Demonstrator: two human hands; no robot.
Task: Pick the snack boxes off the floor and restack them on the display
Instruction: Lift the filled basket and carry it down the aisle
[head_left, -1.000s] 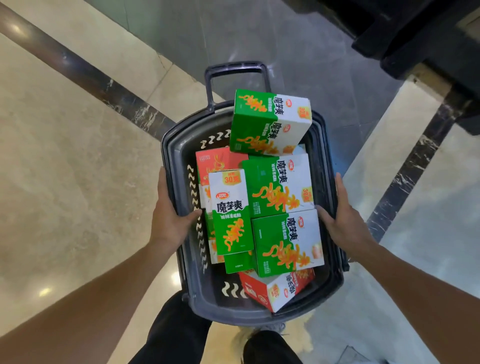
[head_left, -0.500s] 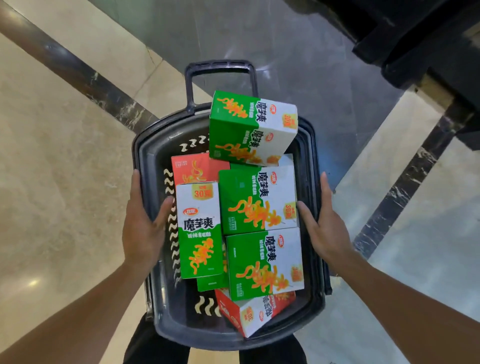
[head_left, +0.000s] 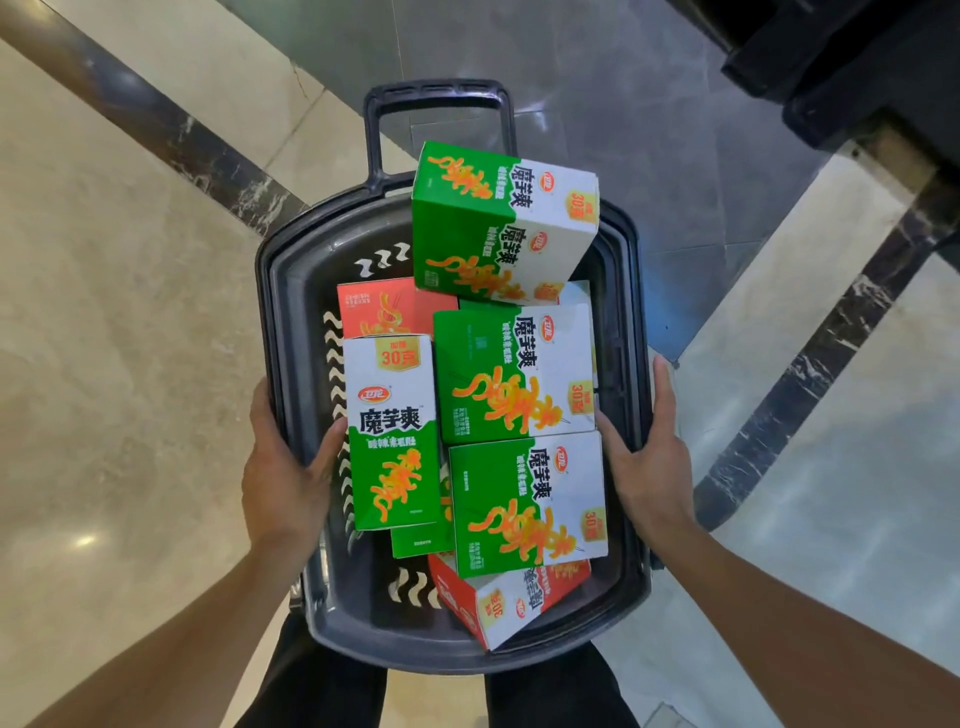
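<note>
A polished stone floor (head_left: 130, 364) with dark veined strips is filling the view from the head camera, and above it a dark grey plastic basket (head_left: 283, 332) is being carried by its two long rims, its loop handle (head_left: 439, 93) pointing away from the person. The snack boxes are lying jumbled inside the basket. The largest-looking one, a green and white box (head_left: 498, 223), is sitting tilted at the far right corner, riding above the rim. Just nearer, a second green box (head_left: 511, 374) is lying flat along the right side, and a third green box (head_left: 527, 504) is touching its near edge. A narrower green box (head_left: 392, 431) is lying lengthwise along the left side, overlapping a red box (head_left: 384, 306) beyond it. Another red and white box (head_left: 498, 603) is poking out from under the pile at the near right corner. The left hand (head_left: 283, 478) is clamping the left rim, thumb curled inside the wall and touching the narrower box. The right hand (head_left: 647, 462) is gripping the right rim, thumb inside, fingers spread down the outer wall.
</note>
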